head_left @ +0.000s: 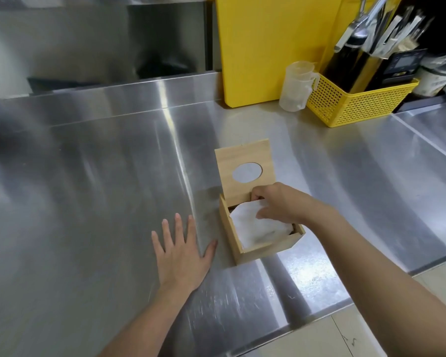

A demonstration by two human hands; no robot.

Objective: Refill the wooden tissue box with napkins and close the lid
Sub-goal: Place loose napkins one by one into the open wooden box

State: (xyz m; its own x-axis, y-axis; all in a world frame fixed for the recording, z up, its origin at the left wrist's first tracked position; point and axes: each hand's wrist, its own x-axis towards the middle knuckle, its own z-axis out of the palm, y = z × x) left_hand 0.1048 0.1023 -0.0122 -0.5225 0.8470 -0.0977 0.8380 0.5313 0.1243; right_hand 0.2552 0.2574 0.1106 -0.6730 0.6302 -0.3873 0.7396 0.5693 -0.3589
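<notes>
Head view: one wooden tissue box (264, 247) sits on the steel counter (101, 176), toward its front right part. Its single lid (243, 172) stands raised at the far side, tilted back, with one oval hole through which the counter shows. Inside the box lies one visible white napkin (255, 228), rumpled, filling most of the opening; whether more lie beneath cannot be told.

Two bare hands are in sight. The right hand (278, 202) reaches over the open box from the right, its fingers curled and pinching the far edge of the napkin, with the forearm crossing above the box's right wall and hiding that corner. The left hand (182, 251) rests flat on the counter just left of the box, fingers spread, holding nothing; its thumb points toward the box's near left corner without clearly touching it.

At the back stands one yellow cutting board (268, 47) leaning upright, one clear plastic jug (295, 86) just in front of it, and one yellow perforated basket (355, 104) touching the jug, filled with a dark bottle and several metal utensils too crowded to count
</notes>
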